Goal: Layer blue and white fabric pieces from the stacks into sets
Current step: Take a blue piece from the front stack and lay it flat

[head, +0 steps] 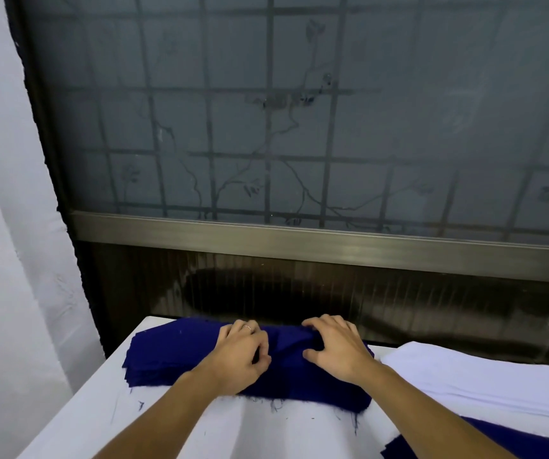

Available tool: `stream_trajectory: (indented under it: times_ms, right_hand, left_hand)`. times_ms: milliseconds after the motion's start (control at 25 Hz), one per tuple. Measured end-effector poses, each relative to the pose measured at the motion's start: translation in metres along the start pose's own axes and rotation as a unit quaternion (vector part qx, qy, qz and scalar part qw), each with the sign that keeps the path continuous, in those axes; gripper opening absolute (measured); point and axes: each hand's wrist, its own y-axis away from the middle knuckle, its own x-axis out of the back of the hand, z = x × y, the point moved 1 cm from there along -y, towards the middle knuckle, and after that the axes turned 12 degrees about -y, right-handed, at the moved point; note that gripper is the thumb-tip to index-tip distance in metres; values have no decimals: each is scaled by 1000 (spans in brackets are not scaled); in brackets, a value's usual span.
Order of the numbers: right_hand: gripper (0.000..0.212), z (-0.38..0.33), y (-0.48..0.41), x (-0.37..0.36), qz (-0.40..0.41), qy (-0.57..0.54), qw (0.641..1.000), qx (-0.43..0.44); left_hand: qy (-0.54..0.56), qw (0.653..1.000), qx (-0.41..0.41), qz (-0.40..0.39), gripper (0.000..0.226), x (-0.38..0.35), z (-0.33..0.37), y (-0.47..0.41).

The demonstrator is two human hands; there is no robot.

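Peeling the top blue piece (288, 346) off the blue stack (173, 354), we have both hands on it. The left hand (240, 354) has its fingers curled and pinches the cloth. The right hand (336, 351) is half-curled, bunching a fold between thumb and fingertips. The stack sits at the far edge of the table (200, 432), with the white stack (482, 382) just beside it on the right. We judge it best to rub the layers apart so only one sheet lifts, then raise it evenly so the pile beneath keeps square.
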Motion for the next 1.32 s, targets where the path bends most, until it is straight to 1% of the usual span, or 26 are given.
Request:
stream_trajectory:
  times_ms: [80, 120, 200, 240, 280, 320, 400, 440, 560, 720, 760, 840, 880, 1000, 1080, 1160, 1200, 1240, 1320]
  right_hand:
    - [53, -3, -1, 3, 7, -6, 1000, 9]
    - [49, -4, -2, 6, 6, -16, 1000, 3]
    - [45, -6, -2, 12, -30, -64, 997, -37]
    - [43, -7, -1, 17, -58, -112, 990, -64]
    - [39, -8, 2, 21, -80, -166, 979, -87]
    - [33, -9, 5, 26, -92, -203, 970, -98]
    - [22, -6, 11, 37, -84, -219, 967, -104]
    - [20, -3, 14, 42, -71, -223, 966, -111]
    - [13, 7, 25, 59, -22, -263, 954, -142]
    - [9, 11, 44, 74, 43, -351, 923, -150]
    - [8, 12, 50, 78, 54, -374, 914, -150]
    - [9, 11, 64, 85, 73, -416, 894, -149]
    - [10, 11, 71, 90, 83, -434, 885, -147]
    - [15, 10, 97, 105, 115, -489, 853, -139]
    - [17, 8, 115, 115, 135, -527, 829, -130]
    - [18, 8, 136, 125, 156, -544, 814, -127]
    - [19, 9, 147, 128, 167, -546, 811, -129]
    - [20, 11, 160, 132, 178, -546, 808, -131]
    - [20, 16, 186, 137, 188, -552, 801, -136]
  left_hand:
    - [50, 998, 29, 8, 17, 7, 0, -3]
    - [84, 995, 44, 16, 26, 11, -1, -5]
    - [126, 990, 57, 35, 48, 21, -2, -7]
    - [113, 991, 53, 41, 55, 26, -3, -8]
    - [75, 995, 43, 44, 54, 31, -5, -9]
    - [18, 998, 29, 45, 48, 36, -8, -9]
    - [-85, 996, 23, 16, 37, 44, -20, -5]
    - [-109, 993, 38, -3, 34, 46, -28, -1]
    - [-112, 988, 100, -32, 30, 52, -54, 16]
    - [-98, 982, 158, -34, 22, 70, -73, 41]
    - [-74, 982, 168, -35, 17, 75, -76, 45]
    - [16, 983, 181, -34, 4, 88, -75, 54]
    - [54, 981, 183, -26, 1, 96, -72, 59]
    - [142, 972, 189, 19, 6, 115, -60, 71]
    - [226, 948, 210, 72, 6, 124, -48, 78]
    - [306, 913, 233, 134, 8, 127, -34, 84]
    - [318, 903, 239, 161, 12, 129, -24, 88]
    - [306, 903, 242, 180, 15, 130, -15, 92]
    - [244, 919, 237, 199, 21, 131, 6, 101]
